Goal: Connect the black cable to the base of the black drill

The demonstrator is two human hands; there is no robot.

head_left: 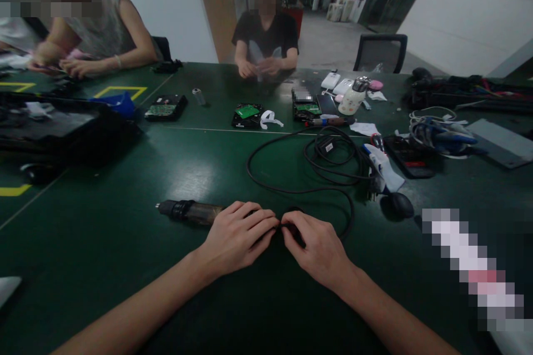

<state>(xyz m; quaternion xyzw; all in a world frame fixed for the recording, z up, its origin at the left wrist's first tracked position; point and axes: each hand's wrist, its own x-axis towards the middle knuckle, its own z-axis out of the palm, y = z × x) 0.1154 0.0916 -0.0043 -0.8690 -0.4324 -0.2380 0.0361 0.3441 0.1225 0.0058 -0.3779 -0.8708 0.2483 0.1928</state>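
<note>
An electric screwdriver (pixel 192 211) lies on the green table with its bit end pointing left. My left hand (pixel 241 233) is closed over its rear part, which the fingers hide. Fingertip to fingertip with it, my right hand (pixel 316 244) pinches the end of a black cable (pixel 352 211) at the screwdriver's back. Whether the plug sits in the screwdriver cannot be made out, since the fingers cover the joint. From behind my right hand the cable curves up into loose coils on the table.
Hard drives with green boards (pixel 249 112) lie farther back, beside a white strip (pixel 270 118). A white bottle (pixel 353 97), a second screwdriver (pixel 331 121) and a black bulb (pixel 400 205) stand or lie right. A black case (pixel 62 133) is left. Two people sit across the table.
</note>
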